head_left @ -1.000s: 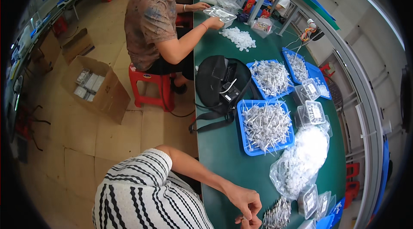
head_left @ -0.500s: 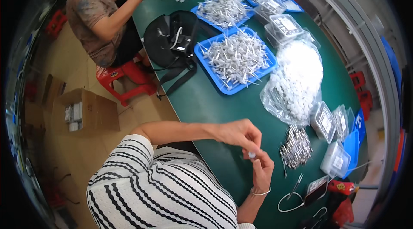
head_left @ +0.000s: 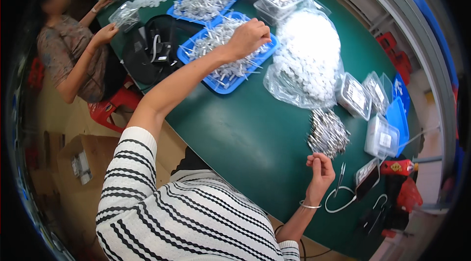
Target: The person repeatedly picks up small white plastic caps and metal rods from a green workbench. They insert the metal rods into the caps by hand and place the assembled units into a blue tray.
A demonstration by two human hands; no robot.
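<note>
The slim metal pieces lay in a loose silvery heap on the green table, their shafts pointing many ways; the right hand was just beside the heap's lower edge, thumb and fingers drawn together, though whether they gripped anything could not be told; the left hand hung over the nearer blue tray, fingers curled narrow, its contents hidden; that tray brimmed with tangled white-stemmed pieces, as did the farther blue tray; beside them, a clear bag bulged with small white bits; a lidded clear box held dark pieces.
</note>
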